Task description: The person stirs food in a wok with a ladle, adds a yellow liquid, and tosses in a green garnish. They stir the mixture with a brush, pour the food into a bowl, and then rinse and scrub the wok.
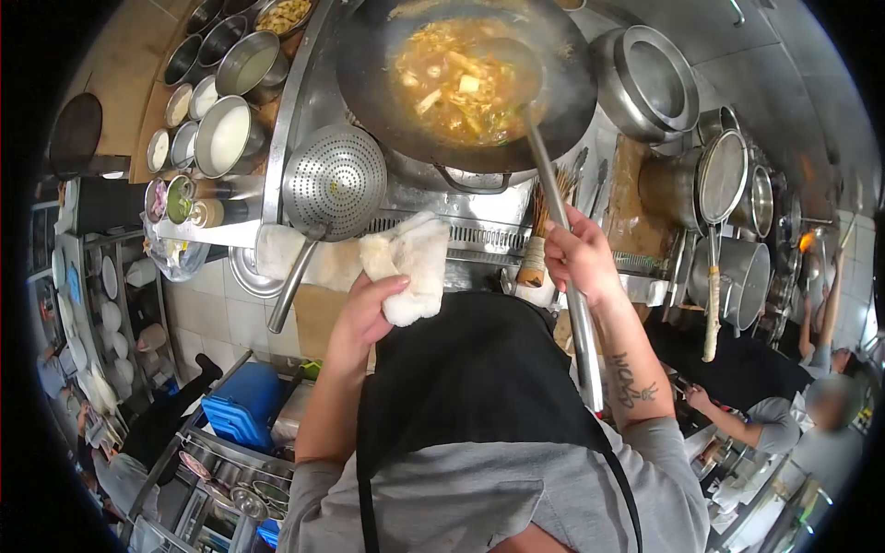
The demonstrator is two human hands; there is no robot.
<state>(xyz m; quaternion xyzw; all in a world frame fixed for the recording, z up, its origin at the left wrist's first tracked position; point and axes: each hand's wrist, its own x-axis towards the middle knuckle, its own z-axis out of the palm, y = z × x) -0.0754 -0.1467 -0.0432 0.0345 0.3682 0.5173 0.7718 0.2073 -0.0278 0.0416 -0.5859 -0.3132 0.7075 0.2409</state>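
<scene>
Right hand: the person's right hand [576, 253] is closed around the long handle of the ladle; some fingertips are hidden behind it.
Left hand: the person's left hand [373, 309] grips a folded white cloth [415, 267], thumb on top; the other fingers are mostly out of sight.
Ladle: the ladle [546, 175] slants from beside the person's right forearm up into the wok; its bowl sits at the right of the food, its lower part hard to make out through broth and haze.
Pale fabric: another length [313, 263] lies behind the cloth; whether the two join cannot be told.
Brush: the brush [535, 253] stands just beside the right hand, bristles toward the wok.
Wok: the wok [369, 101] is in front of the person, its far rim cut off by the frame.
Food: pale chunks and green bits lie in orange-brown broth [461, 88]; what they are is unclear.
Skimmer: the skimmer [335, 180] rests left of the wok, holes visible, its handle pointing back toward the person.
Left containers: metal bowls and cups crowd the surface [269, 170]; one bowl [226, 143] holds something white, and the topmost are cropped.
Right cookware: stacked basins [645, 83] sit near the wok, with a strainer [722, 180] overlapping a pot [668, 189].
Edges: co-workers [784, 429] [124, 470] appear small and warped, one head blurred; a flame [807, 241] shows at far right.
</scene>
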